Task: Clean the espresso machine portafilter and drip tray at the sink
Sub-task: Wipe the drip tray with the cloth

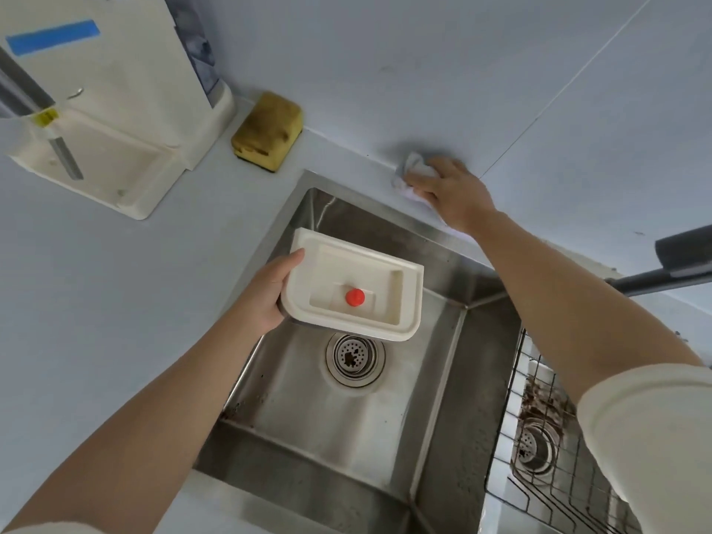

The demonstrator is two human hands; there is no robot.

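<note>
My left hand (266, 294) grips the left edge of a cream plastic drip tray (385, 277) and holds it tilted over the steel sink (389, 429). A red float knob (355, 297) stands in the tray's well. My right hand (450, 190) rests on a crumpled white cloth (410, 169) on the counter behind the sink, fingers closed over it. The cream espresso machine (115, 109) stands on the counter at upper left, its base bare where the tray sits. A metal handle (23, 90) juts across its front; the portafilter head is not visible.
A worn yellow sponge (267, 131) lies beside the machine against the wall. The sink drain strainer (355, 356) holds dark grounds. A wire rack (547, 437) covers a second basin at right. A dark faucet spout (678, 264) reaches in from the right edge.
</note>
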